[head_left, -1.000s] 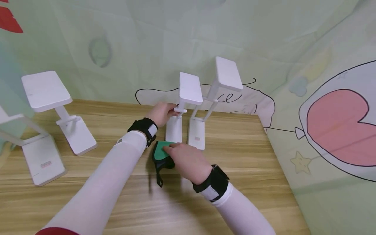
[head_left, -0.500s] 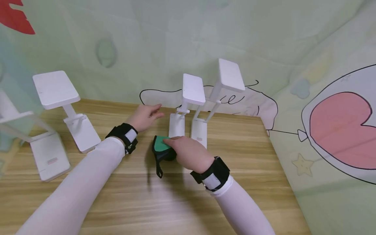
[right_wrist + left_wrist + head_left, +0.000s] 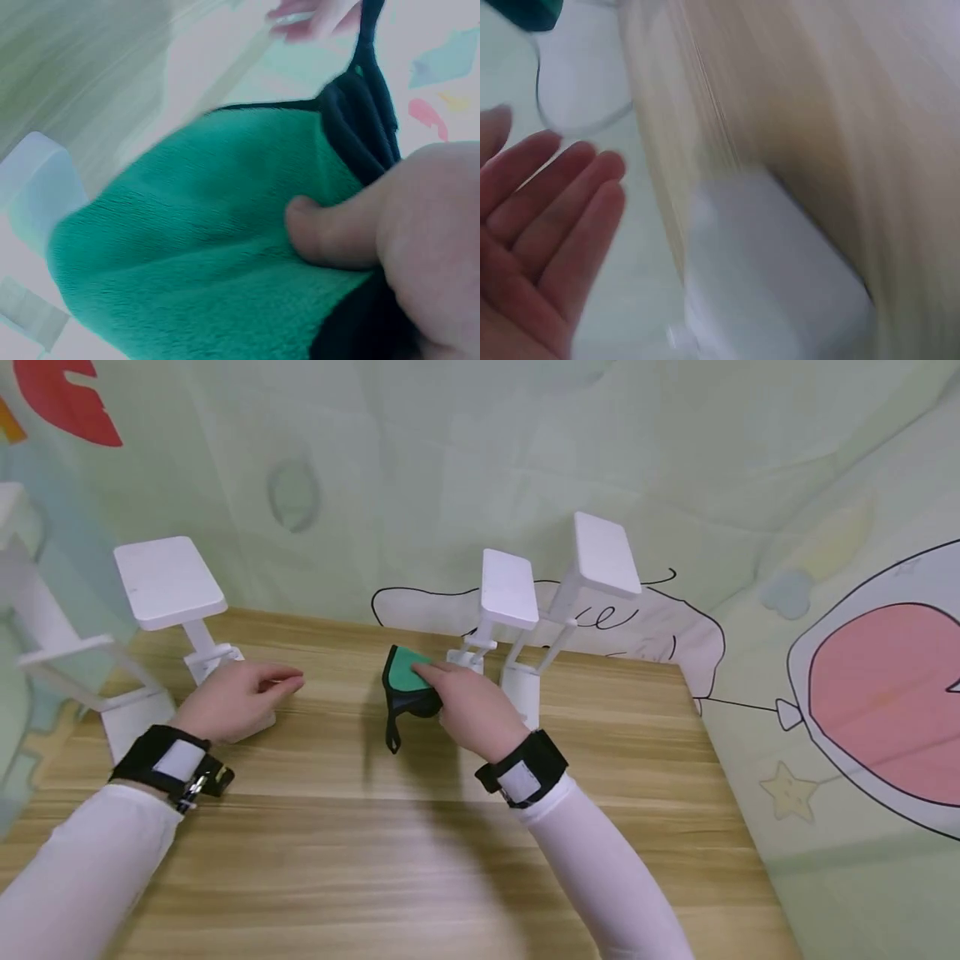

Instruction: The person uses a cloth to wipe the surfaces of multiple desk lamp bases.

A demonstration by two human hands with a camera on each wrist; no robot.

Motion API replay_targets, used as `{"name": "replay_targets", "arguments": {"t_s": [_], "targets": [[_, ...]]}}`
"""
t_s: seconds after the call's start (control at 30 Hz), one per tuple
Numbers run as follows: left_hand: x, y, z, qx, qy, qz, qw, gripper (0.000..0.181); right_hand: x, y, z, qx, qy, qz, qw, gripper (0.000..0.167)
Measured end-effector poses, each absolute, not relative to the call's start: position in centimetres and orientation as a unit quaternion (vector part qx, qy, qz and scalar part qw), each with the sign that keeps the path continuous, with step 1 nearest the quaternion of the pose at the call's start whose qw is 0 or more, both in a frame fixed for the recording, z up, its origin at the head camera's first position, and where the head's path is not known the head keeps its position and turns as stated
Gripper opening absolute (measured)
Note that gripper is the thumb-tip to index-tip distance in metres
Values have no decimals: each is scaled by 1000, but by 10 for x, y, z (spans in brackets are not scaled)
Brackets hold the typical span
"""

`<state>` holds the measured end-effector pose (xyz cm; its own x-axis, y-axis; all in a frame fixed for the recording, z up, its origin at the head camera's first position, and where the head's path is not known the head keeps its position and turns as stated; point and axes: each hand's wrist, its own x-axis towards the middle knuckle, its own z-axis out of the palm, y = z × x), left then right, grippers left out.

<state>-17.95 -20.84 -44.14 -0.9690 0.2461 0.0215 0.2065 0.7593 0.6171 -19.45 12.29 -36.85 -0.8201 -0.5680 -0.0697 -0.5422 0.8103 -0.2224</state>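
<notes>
In the head view my right hand [image 3: 483, 712] holds a folded green cloth [image 3: 405, 670] with black edging and a dangling black loop. The right wrist view shows the thumb pressed on the fuzzy green side of that cloth [image 3: 217, 210]. Just right of this hand stands a small white desk lamp [image 3: 508, 589], its base partly hidden. My left hand [image 3: 236, 697], fingers extended and holding nothing, is over the base of another white desk lamp [image 3: 171, 581]. In the left wrist view the left palm [image 3: 532, 247] faces the camera beside a blurred white base [image 3: 765, 262].
A further white lamp [image 3: 606, 556] stands at the right, and one more white lamp [image 3: 48, 610] at the far left. All are on a wood-grain table [image 3: 360, 860]. A printed fabric backdrop [image 3: 420, 468] rises behind and to the right.
My left hand has let go of the middle lamp and moved left to the left-hand lamps. The right hand has raised the cloth away from me, toward the back. The view has shifted left.
</notes>
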Motion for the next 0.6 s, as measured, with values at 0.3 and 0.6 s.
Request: {"name": "replay_targets", "arguments": {"t_s": [0.3,0.6], "targets": [[-146,-254,-434,42,956,289,23,43,-198,114,-374,-297,949,-93,58,70],[-148,-240,-437,-63,948,287,-122,42,-196,111,-377,-288,951,-89,62,66]]}}
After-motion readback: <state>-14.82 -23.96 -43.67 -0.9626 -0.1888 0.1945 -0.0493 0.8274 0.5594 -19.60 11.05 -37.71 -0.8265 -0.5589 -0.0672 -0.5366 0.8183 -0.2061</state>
